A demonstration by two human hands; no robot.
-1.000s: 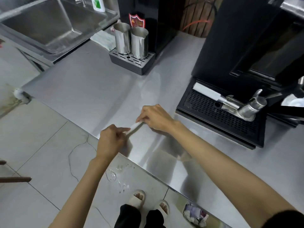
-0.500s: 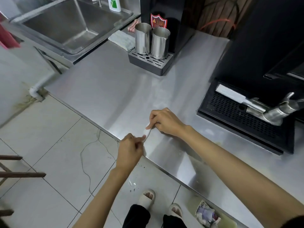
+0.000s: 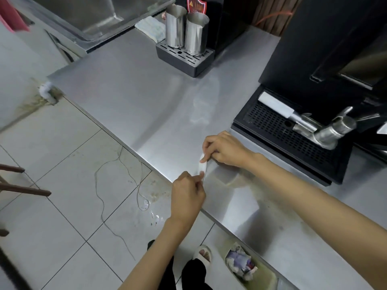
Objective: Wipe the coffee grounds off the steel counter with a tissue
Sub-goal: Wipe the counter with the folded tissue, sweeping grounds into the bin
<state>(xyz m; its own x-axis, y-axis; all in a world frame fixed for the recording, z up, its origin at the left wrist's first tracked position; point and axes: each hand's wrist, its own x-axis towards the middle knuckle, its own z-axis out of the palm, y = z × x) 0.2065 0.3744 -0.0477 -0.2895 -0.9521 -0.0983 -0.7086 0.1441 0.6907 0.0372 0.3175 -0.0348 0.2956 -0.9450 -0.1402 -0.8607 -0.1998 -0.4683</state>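
A small folded white tissue lies at the front edge of the steel counter. My right hand rests on the counter and pinches the tissue's upper end. My left hand hangs just off the counter edge, fingers curled, and pinches the lower end. A faint brownish smear of coffee grounds marks the steel right of the tissue, partly under my right forearm.
A black coffee machine with drip tray and metal portafilter stands at the right. Two steel pitchers sit on a grey rack at the back. A sink lies far left. Below the counter stands a bin with crumpled waste.
The tissue has been drawn closer to the counter's front edge and bunched shorter between my hands. My hands have come nearer together. The camera has turned left.
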